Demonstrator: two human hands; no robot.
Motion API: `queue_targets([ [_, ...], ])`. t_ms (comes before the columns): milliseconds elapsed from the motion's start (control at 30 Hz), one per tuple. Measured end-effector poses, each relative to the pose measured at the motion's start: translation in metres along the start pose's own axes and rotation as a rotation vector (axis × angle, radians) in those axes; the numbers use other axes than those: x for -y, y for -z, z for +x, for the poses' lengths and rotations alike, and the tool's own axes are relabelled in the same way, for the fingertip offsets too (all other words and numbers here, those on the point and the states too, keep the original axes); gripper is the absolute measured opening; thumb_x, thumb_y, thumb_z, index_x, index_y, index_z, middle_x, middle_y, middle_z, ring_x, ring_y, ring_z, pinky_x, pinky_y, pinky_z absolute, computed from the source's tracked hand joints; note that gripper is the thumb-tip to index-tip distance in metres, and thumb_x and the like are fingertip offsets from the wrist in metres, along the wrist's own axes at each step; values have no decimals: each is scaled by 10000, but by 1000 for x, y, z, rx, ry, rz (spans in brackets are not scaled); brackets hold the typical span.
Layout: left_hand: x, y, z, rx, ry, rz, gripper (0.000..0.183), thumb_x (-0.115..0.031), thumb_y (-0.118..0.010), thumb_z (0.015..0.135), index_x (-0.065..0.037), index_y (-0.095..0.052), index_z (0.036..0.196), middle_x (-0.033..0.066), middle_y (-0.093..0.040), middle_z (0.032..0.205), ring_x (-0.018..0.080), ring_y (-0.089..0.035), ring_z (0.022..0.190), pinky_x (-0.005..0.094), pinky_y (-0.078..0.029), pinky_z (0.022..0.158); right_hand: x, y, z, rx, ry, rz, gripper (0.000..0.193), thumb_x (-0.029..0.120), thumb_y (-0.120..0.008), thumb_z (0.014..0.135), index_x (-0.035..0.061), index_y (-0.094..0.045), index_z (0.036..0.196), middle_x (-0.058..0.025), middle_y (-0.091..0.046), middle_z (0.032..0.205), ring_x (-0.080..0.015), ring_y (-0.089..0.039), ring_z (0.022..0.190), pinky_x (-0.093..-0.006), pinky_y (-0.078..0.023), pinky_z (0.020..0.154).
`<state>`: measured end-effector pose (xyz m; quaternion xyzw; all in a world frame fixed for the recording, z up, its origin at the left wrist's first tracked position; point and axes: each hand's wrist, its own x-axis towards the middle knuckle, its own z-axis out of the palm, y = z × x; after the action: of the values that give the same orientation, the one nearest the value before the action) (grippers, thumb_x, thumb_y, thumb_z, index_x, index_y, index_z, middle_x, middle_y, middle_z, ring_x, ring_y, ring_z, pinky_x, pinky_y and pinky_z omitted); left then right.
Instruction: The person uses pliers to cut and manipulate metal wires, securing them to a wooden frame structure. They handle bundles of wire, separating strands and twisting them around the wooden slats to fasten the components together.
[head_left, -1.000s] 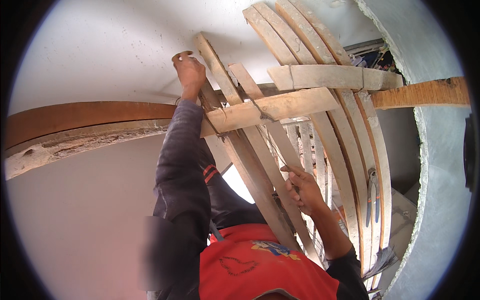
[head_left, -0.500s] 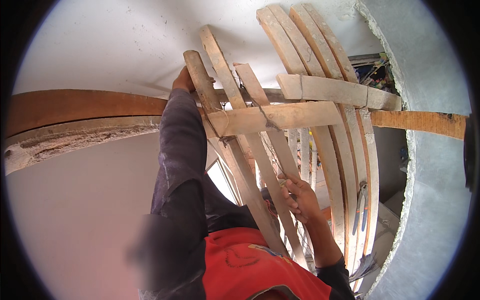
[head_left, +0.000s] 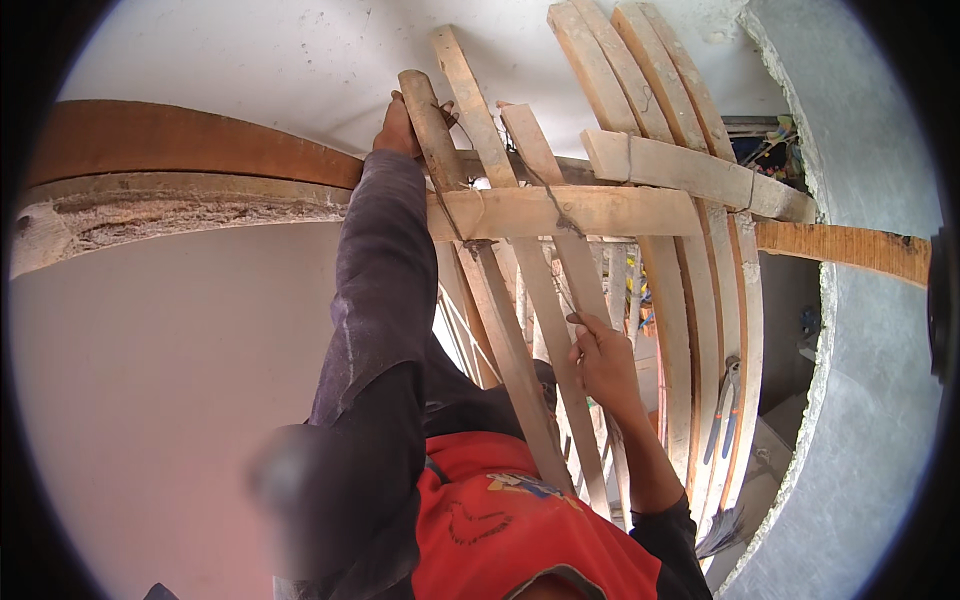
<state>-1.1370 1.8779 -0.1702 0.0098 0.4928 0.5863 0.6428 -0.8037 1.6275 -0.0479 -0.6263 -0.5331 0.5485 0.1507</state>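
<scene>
My left hand (head_left: 398,132) reaches up at the far end of a rough wooden pole (head_left: 430,120) and is wrapped round it from behind, its fingertips showing on the right side. Lower down, my right hand (head_left: 606,368) is closed in a pinch on a thin dark wire (head_left: 562,290) beside a wooden slat (head_left: 580,262). That wire seems to run up to a twisted tie (head_left: 567,222) on a wooden crosspiece (head_left: 520,212), which lies across the pole and slats. Another wire tie (head_left: 476,245) binds the pole to the crosspiece.
Pincers (head_left: 722,410) with dark and orange handles hang among the long slats on the right. A second crosspiece (head_left: 690,168) is wired over those slats. Thick beams (head_left: 200,140) run in from the left. A grey wall edge (head_left: 815,330) curves down the right.
The view has shifted, so the woodwork sits higher and farther right. My right hand has turned to show more of its back, its fingers drawn together. My left hand stays on the pole.
</scene>
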Motion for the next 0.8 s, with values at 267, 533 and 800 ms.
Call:
queue_targets([
  [267,-10,-11,-10,30,-152,182,719,-614,-531,811,-48,-373,1224,188,-462,1000,319,-564,799,446,-529,637,14,-9,4,-116,178,-352,267,48,-462,857,-59,-583,1070,-284,-603,749,-423,-607,746,-466,-464,667],
  [533,-9,-20,-23,-29,-279,341,1053,-14,-767,633,-146,-52,1394,205,-522,997,278,-600,717,431,-556,574,12,-8,12,-69,141,-390,258,24,-473,835,-54,-598,1047,-289,-602,742,-418,-614,714,-472,-468,658],
  [800,-14,-19,-30,-123,-478,840,1013,-3,-761,620,-114,-115,1393,227,-495,1137,309,-591,901,446,-557,701,7,-11,13,-112,184,-345,267,5,-476,827,-50,-600,1057,-290,-605,753,-412,-618,715,-463,-477,649],
])
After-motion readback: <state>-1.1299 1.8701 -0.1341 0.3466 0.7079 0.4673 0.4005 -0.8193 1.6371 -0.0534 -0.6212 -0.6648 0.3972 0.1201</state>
